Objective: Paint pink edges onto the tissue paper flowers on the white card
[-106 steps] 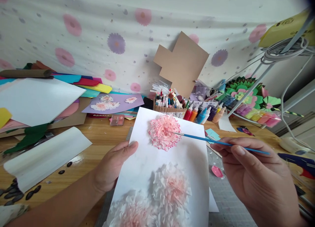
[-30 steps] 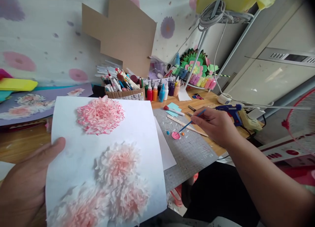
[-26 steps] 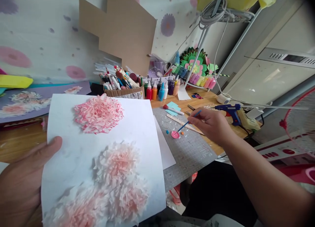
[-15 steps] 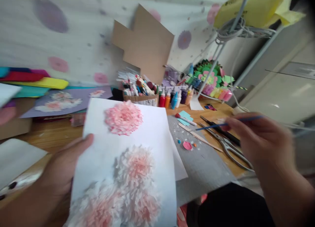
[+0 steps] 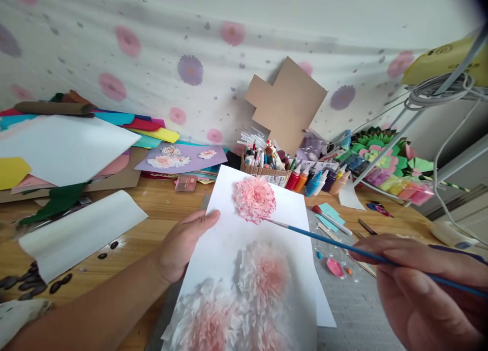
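Observation:
My left hand [image 5: 186, 244] grips the left edge of a white sheet [image 5: 224, 234], thumb on top and fingers out of sight beneath. Ruffled paper flowers are fixed to the sheet: a pink one [image 5: 254, 199] near the top, and white ones with pink centres [image 5: 267, 275] lower down, partly cut off by the frame. Between the fingers and thumb of my right hand [image 5: 423, 285] is a thin blue paintbrush [image 5: 324, 237]. Its tip is at the lower edge of the pink flower; I cannot tell whether it touches.
A grey board [image 5: 354, 310] under the sheet holds a pink paint blob [image 5: 335, 267]. Paint bottles [image 5: 313, 182] and a box of pens [image 5: 267, 174] stand behind. Coloured papers [image 5: 68, 148] are stacked left. A metal stand [image 5: 396, 142] with coiled cable rises at right.
The brush in my right hand has swung left, from above the grey board to the pink flower. The camera view has turned left, and my left hand still holds the sheet.

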The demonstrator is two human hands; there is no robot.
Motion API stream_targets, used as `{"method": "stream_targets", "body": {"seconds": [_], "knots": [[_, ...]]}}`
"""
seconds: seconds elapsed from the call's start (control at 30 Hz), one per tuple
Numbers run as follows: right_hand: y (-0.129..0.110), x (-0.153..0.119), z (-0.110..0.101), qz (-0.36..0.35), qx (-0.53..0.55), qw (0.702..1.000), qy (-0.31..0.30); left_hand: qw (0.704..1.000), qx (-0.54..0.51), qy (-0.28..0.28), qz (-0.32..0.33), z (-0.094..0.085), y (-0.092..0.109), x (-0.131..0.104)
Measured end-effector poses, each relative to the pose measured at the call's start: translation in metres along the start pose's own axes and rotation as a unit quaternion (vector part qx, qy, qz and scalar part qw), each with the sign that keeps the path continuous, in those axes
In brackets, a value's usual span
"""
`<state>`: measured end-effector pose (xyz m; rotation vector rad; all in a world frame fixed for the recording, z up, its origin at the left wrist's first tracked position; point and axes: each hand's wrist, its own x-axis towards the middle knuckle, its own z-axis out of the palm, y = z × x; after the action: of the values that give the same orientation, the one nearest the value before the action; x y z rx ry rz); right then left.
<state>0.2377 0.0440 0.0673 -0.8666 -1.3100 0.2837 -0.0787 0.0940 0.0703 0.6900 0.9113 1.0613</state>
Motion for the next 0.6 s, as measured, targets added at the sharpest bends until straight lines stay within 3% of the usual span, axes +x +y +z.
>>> {"method": "stream_targets", "body": {"seconds": [0.13,0.3,0.43,0.6], "knots": [[-0.025,0.0,0.027,-0.136,-0.115,0.982,-0.062,1.0,0.001,-0.016,0.004,0.001,0.0,-0.003],[-0.024,0.009,0.016,-0.277,-0.21,0.914,-0.211,1.0,0.006,-0.005,0.002,0.002,0.001,-0.007],[-0.023,0.015,0.012,-0.315,-0.231,0.876,-0.282,1.0,0.008,0.009,-0.001,0.003,0.0,-0.01],[-0.03,0.016,0.019,-0.326,-0.24,0.855,-0.322,1.0,0.003,-0.013,-0.001,0.004,0.0,-0.011]]}}
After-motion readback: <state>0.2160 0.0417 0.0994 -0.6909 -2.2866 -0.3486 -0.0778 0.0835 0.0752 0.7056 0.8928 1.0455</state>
